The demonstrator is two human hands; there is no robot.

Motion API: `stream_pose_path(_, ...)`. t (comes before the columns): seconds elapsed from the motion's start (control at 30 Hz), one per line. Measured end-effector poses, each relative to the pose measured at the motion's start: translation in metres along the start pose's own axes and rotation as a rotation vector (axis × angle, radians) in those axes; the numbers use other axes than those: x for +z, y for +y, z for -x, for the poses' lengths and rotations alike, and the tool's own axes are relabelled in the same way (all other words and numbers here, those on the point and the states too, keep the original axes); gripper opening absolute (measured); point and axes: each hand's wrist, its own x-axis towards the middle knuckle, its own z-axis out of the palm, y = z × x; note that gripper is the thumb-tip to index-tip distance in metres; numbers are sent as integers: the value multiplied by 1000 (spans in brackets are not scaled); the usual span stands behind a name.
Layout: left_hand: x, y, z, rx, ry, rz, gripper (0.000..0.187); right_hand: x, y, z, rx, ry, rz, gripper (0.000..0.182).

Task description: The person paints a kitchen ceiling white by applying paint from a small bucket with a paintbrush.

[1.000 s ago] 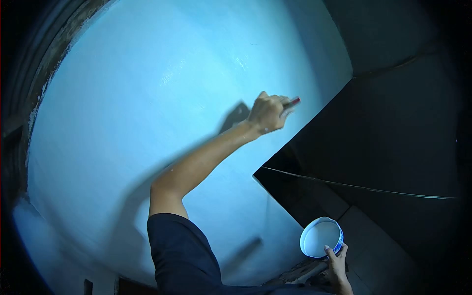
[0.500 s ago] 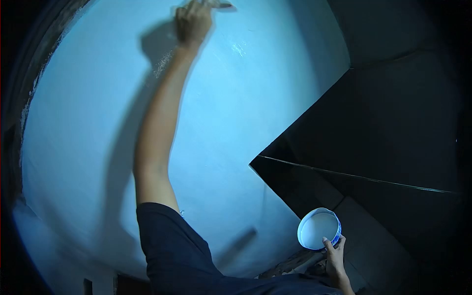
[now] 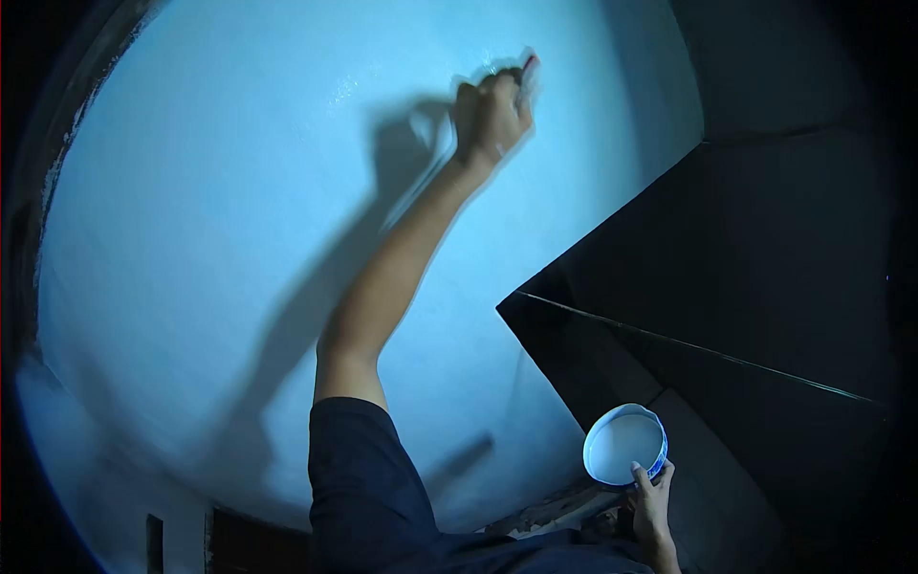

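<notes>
The left hand is raised high against the pale blue wall, fingers curled tight around a brush — only its reddish handle end shows, blurred, above the fist. Low on the right, the right hand grips the near rim of a round tub of white paint, thumb over the edge — well apart from the brush.

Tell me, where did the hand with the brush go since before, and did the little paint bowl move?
The left hand, gripping the brush, swept from mid-wall up to the top left, then back down and right. The right hand kept holding the bowl of white paint low at the right, almost unmoved.
</notes>
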Motion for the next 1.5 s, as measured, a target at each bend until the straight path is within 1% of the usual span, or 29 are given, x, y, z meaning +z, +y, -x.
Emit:
stream_pose_path(0.07, -38, -3, -50, 247, 353, -227, 9, 2, -2, -2, -42, -3, -38, 60)
stream_pose_path(0.13, -50, -18, -74, 405, 535, -419, 14, 8, -11, 5, -31, -13, -69, 59)
stream_pose_path(0.2, -47, -18, -67, 426, 532, -388, 17, 6, -6, 8, -36, -13, -105, 59)
stream_pose_path(0.27, -25, -15, -34, 509, 346, -533, 17, -4, 6, -1, -60, -31, -30, 59)
stream_pose_path(0.33, 3, 9, 22, 620, 239, -343, 17, -3, 0, 3, -64, -40, -23, 59)
stream_pose_path(0.37, 6, 34, 51, 736, 107, -343, 15, -3, -1, 4, -67, -48, -19, 59)
stream_pose_path(0.4, 29, 47, 90, 739, 17, -202, 15, -3, -1, 5, -67, -55, -15, 59)
stream_pose_path(0.43, 31, 66, 122, 747, -103, -154, 14, -3, -1, 5, -67, -52, -10, 59)
stream_pose_path(0.47, 32, 83, 144, 658, -146, -16, 13, -3, -1, 5, -68, -50, 0, 59)
stream_pose_path(0.5, 36, 93, 162, 562, -104, 76, 11, -2, -1, 7, -67, -48, 8, 59)
stream_pose_path(0.53, 31, 102, 170, 426, -176, 153, 14, -3, -4, 8, -69, -34, 4, 59)
stream_pose_path(0.6, 18, 107, 183, 216, -195, 272, 16, 0, -4, 11, -73, -32, 16, 59)
stream_pose_path(0.67, -5, 118, 181, -3, -46, 397, 13, 3, -12, 16, -20, -14, 14, 58)
stream_pose_path(0.7, -13, 117, 184, -101, 10, 437, 11, 2, -10, 16, -53, -32, 8, 58)
stream_pose_path(0.73, -22, 120, 190, -218, 5, 449, 10, 2, -9, 14, -89, -48, 3, 58)
stream_pose_path(0.77, -39, 127, 191, -362, 6, 595, 11, 4, -6, 13, -135, -53, -61, 58)
stream_pose_path(0.8, -58, 137, 195, -459, 2, 694, 16, 3, -3, 14, -123, -29, -56, 58)
stream_pose_path(0.87, -95, 157, 204, -650, -68, 718, 19, 2, -8, 15, -105, -70, -33, 59)
stream_pose_path(0.9, -98, 162, 221, -705, -108, 739, 21, 0, -7, 15, -95, -43, -26, 59)
stream_pose_path(0.97, -101, 176, 248, -811, -168, 828, 25, -5, -7, 13, -114, -59, -6, 59)
stream_pose_path(1.03, -108, 186, 276, -868, -211, 887, 25, -1, 0, 16, -114, -50, 5, 59)
stream_pose_path(1.1, -110, 199, 282, -891, -297, 939, 26, -1, 0, 14, -131, -77, -6, 60)
stream_pose_path(1.13, -112, 205, 283, -909, -316, 953, 26, -1, -3, 15, -111, -56, 0, 60)
stream_pose_path(1.2, -112, 218, 276, -861, -357, 949, 25, -3, -15, 19, -91, -105, -24, 60)
stream_pose_path(1.23, -104, 225, 278, -814, -276, 920, 26, -7, -20, 21, -78, -86, -15, 60)
stream_pose_path(1.27, -100, 215, 304, -839, -268, 966, 26, 7, -3, 19, -91, -69, 21, 60)
stream_pose_path(1.33, -99, 219, 308, -730, -289, 944, 24, 11, -3, 17, -86, -73, 35, 60)
stream_pose_path(1.4, -98, 224, 307, -735, -315, 946, 20, 15, -6, 17, -106, -94, 7, 60)
stream_pose_path(1.5, -95, 232, 310, -654, -290, 926, 15, 13, 2, 13, -115, -101, -6, 60)
